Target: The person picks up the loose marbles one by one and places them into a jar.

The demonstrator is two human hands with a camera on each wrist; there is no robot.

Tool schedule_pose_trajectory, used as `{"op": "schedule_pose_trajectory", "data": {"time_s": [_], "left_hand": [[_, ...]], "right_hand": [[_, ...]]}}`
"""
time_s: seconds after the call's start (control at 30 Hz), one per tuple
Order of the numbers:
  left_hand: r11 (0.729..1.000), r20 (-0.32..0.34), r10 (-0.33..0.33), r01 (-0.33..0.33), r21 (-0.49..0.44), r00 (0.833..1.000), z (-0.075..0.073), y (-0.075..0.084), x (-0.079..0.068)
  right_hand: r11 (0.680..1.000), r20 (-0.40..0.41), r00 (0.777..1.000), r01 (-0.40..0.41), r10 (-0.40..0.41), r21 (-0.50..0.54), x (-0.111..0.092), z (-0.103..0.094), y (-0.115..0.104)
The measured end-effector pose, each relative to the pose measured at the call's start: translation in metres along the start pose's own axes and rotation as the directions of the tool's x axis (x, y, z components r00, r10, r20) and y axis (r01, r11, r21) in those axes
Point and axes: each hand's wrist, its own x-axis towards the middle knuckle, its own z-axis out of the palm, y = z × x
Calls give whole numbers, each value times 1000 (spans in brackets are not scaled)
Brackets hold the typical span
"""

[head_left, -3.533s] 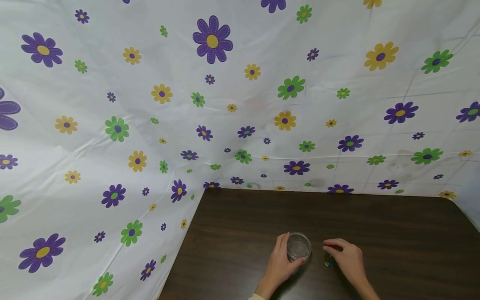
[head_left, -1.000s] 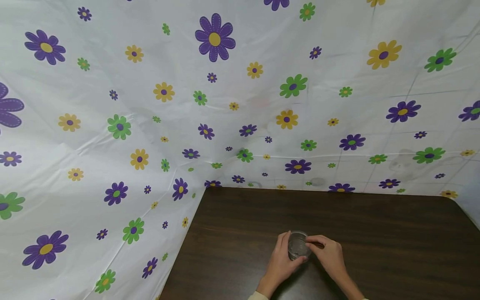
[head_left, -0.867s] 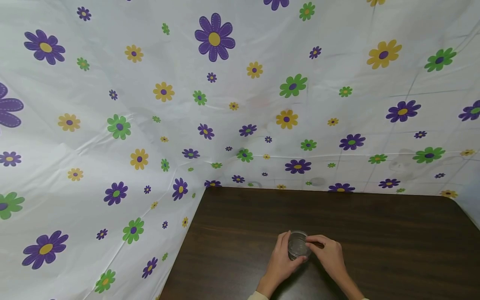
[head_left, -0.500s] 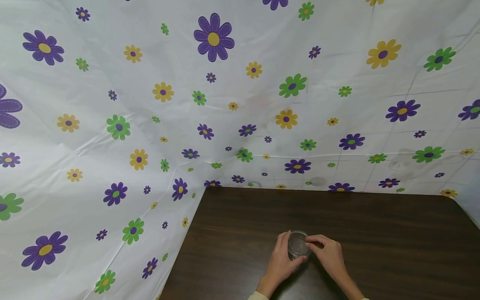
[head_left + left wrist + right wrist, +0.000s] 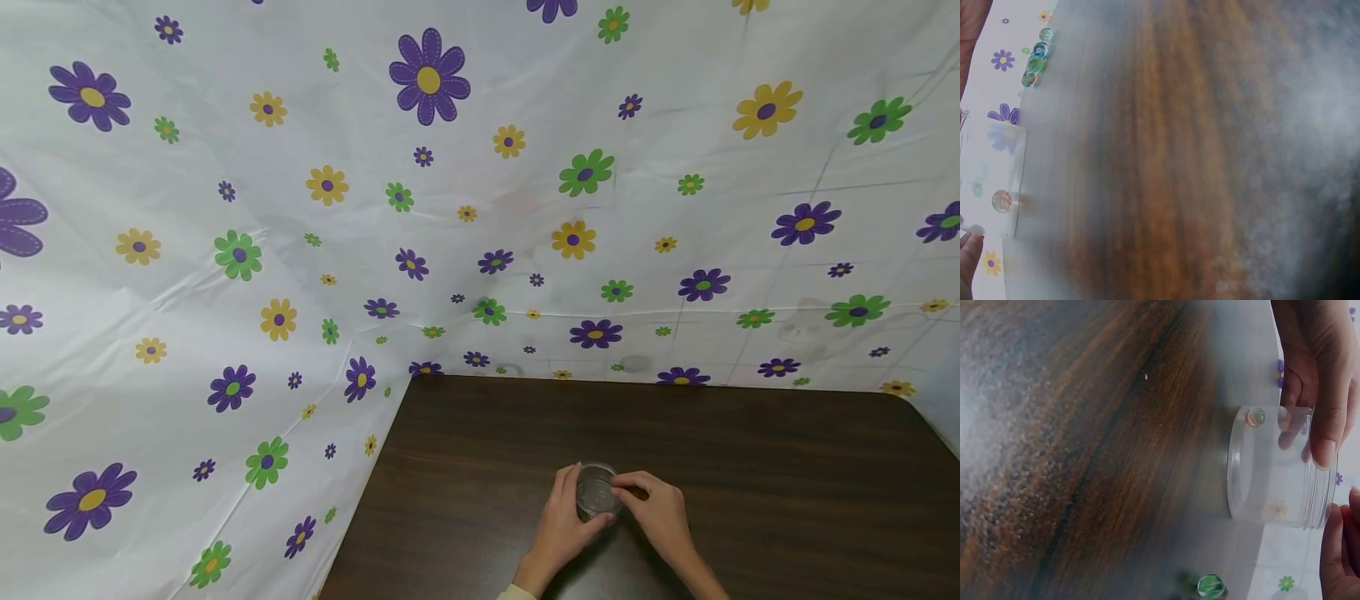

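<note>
A clear plastic jar (image 5: 597, 490) stands on the dark table with its mouth up. My left hand (image 5: 559, 527) grips it from the left and front, thumb against the near side. One marble (image 5: 1255, 417) lies inside the jar at the bottom. My right hand (image 5: 660, 515) has its thumb and forefinger brought together at the jar's right rim; whether a small thing is pinched between them I cannot tell. Beside the jar, several glass marbles (image 5: 1036, 64) lie close together on the table; the right hand hides them in the head view.
The brown wood-grain table (image 5: 480, 433) reaches back to a white sheet (image 5: 337, 125) printed with purple, green and yellow flowers. The same sheet hangs along the left side. A green marble (image 5: 1211, 585) shows low in the right wrist view.
Since the earliest frame my right hand has moved left from over the marbles to the jar's rim. Over the last second both hands and the jar have stayed nearly still.
</note>
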Motion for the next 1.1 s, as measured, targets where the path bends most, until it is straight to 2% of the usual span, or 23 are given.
{"op": "schedule_pose_trajectory", "data": {"time_s": [0.23,0.47,0.93,1.1], "left_hand": [[1000,-4,-7,7,-4,1000,1,0,1],[1000,-28,8,-8,-7,1000,2,-1,1],[1000,-18,-28,27,-7,999,2,0,-1],[999,-22,-35,34,-4,999,2,0,0]], "right_hand": [[999,-36,999,-29,30,21,-1,-4,3],[999,-80,996,-30,26,-44,0,-10,5],[986,-47,989,-141,137,-85,-1,-24,19],[985,-69,992,-112,104,-129,0,-32,26]]}}
